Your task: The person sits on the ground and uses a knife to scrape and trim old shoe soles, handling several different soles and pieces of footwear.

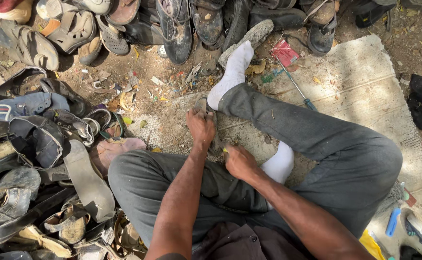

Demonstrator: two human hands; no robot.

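Note:
I sit cross-legged on a woven mat (365, 82) in grey trousers and white socks. My left hand (201, 128) grips the far end of a worn grey shoe sole (203, 105) that lies on the mat between my legs. My right hand (239, 162) is closed at the near end of the same sole, with something small and yellowish at its fingertips; what it is I cannot tell. Most of the sole is hidden under both hands.
Heaps of old shoes and sandals (38, 159) crowd the left side, and another row (172, 24) lies along the top. A screwdriver (295, 86) and a red packet (284, 51) lie on the ground beyond my leg. A blue tool (393, 222) rests at lower right.

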